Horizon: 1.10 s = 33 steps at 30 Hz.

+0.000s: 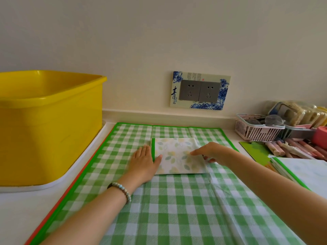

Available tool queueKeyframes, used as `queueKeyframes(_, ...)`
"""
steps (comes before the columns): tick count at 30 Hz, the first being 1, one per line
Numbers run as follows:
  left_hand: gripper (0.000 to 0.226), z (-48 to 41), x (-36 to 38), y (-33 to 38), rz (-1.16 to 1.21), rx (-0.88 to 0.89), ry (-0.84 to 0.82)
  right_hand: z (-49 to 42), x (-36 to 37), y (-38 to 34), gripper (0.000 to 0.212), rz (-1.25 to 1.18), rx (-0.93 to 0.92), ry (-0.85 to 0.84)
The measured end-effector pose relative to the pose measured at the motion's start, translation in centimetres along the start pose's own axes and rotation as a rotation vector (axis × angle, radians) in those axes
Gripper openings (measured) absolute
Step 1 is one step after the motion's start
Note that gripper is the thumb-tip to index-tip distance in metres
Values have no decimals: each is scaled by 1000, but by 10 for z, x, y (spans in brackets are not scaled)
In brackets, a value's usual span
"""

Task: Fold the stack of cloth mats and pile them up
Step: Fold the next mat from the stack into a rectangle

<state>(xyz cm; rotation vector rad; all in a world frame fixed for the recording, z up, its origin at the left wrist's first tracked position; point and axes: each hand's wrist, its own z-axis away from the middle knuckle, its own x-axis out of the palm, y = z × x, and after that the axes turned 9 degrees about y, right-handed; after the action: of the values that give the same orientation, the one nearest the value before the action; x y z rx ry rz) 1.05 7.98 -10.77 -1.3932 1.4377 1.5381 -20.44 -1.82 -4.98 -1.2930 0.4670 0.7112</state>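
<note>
we have the small folded cloth mat with the pale leaf print point(177, 156) lying on the far middle of the big green-and-white checked cloth mat point(177, 209), which is spread flat over the white counter point(16, 209). the step in hand looks to us like pressing the fold flat and squaring it. our left hand point(143, 161) lies flat with straight fingers on the checked cloth, just beside the folded mat's green-bound left edge, and its thumb rests on the print. our right hand point(212, 152) is at the right edge with the forefinger straight and touching the top; the lower fingers sit at the edge, and we cannot tell whether they pinch it or only rest there. to do this well we press from the bound edge rightward so wrinkles leave toward the other side. we check that the layers line up at the near corners, and we hold the left side down so the bundle does not skid on the checked cloth. the unfolded mats wait in a stack point(304, 171) at the right, near the pink slatted basket point(254, 129), and a yellow plastic tub point(49, 129) stands at the left, apart from our work. we see no finished pile, so we judge the task to be early.
</note>
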Motion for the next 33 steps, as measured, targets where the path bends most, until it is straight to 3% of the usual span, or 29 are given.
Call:
queueKeyframes(3, 71, 1, 0, 0, 27, -2, 20, 4, 3, -4, 37, -166, 43, -17)
queueKeyframes(8, 64, 2, -2, -1, 104, 18, 55, 23, 7, -10, 37, -468, 3, -140)
queueKeyframes(11, 59, 6, -6, 1, 271, 53, 82, 35, 6, -11, 36, -535, -86, -165)
queueKeyframes(14, 54, 11, -18, 14, 686, -2, 99, 47, -7, -11, 39, -565, -184, -129)
queueKeyframes(16, 55, 15, -32, 31, 977, -135, 54, 55, -23, -10, 41, -596, -233, -107)
queueKeyframes(20, 46, 21, -62, 67, 1626, -377, -351, 70, -69, 0, 36, -670, -289, -101)
queueKeyframes(25, 29, 23, -68, 121, 1703, -288, -288, 85, -134, 32, 30, -668, -302, -52)
queueKeyframes(28, 16, 27, -68, 158, 1707, -253, -342, 91, -172, 55, 29, -581, -265, 20)
queueKeyframes(33, 21, 30, -53, 218, 1676, -191, -470, 94, -228, 97, 32, -533, -154, 112)
